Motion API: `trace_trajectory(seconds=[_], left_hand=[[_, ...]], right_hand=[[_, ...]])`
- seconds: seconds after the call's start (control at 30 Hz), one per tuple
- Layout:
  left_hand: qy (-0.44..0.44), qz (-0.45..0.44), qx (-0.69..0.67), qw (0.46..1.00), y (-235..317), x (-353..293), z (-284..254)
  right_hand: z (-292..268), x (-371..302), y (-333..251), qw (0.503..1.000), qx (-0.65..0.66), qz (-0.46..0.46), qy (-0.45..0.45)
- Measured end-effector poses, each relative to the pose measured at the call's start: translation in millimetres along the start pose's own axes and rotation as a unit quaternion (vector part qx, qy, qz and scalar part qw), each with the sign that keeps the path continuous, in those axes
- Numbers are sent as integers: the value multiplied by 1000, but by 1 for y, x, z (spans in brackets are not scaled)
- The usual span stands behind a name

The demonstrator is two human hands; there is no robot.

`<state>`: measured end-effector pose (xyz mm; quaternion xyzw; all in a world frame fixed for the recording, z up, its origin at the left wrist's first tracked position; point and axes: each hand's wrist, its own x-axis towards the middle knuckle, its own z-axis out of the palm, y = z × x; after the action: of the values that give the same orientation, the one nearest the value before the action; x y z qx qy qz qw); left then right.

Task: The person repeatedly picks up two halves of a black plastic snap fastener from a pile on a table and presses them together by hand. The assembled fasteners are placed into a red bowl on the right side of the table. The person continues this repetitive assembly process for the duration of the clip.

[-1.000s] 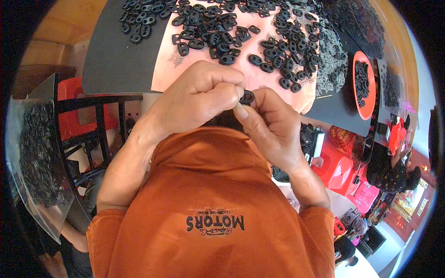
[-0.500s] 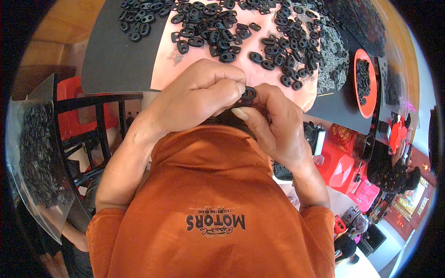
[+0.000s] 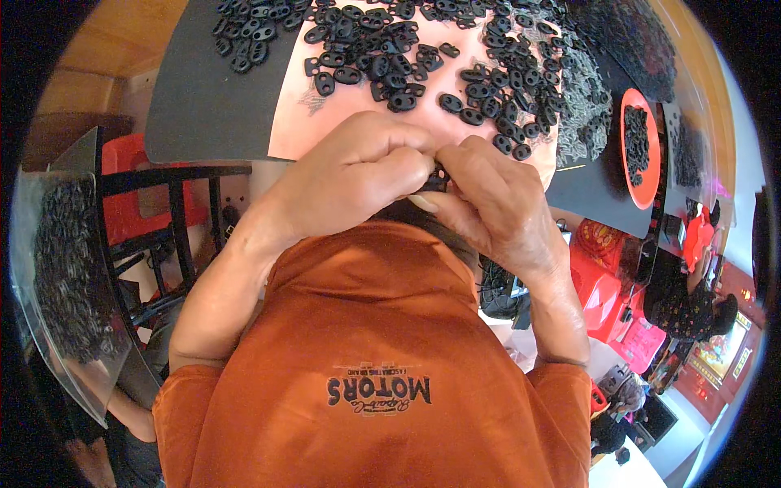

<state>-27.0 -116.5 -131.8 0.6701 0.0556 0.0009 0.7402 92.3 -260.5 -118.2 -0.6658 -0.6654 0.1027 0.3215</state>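
Note:
Both hands meet close to my body at the near edge of the table. A small black two-hole cord lock (image 3: pixel 440 176) shows only partly between them, the rest hidden by fingers. My left hand (image 3: pixel 358 172) is closed, its thumb and curled forefinger pinching at the lock's left side. My right hand (image 3: pixel 498 195) grips from the other side, forefinger bent over the top and thumb below. Beyond the hands, loose black cord locks (image 3: pixel 390 65) lie heaped on a pink sheet (image 3: pixel 297 130). Whether a spring sits inside the held lock I cannot tell.
Grey pile of small metal springs (image 3: pixel 587 106) lies right of the sheet on the dark tabletop (image 3: pixel 211 122). An orange-red oval dish (image 3: pixel 628 175) holds small black parts. At the left stands a clear tray (image 3: pixel 69 276) of black pieces. Red stools and other people appear farther off.
My right hand has shifted slightly, its forefinger now bent over the cord lock and nearly touching my left hand. Less of the lock is visible than before.

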Motion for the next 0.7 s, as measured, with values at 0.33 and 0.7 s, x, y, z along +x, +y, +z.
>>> trace_trajectory(seconds=[0.33, 0.7], left_hand=[[-8, -3, 7, 1000, 0, 1, -1], [9, -1, 20, 1000, -4, 0, -5]], right_hand=[[-3, 3, 6, 997, -44, -18, -64], [4, 10, 11, 993, -96, -58, -41]])
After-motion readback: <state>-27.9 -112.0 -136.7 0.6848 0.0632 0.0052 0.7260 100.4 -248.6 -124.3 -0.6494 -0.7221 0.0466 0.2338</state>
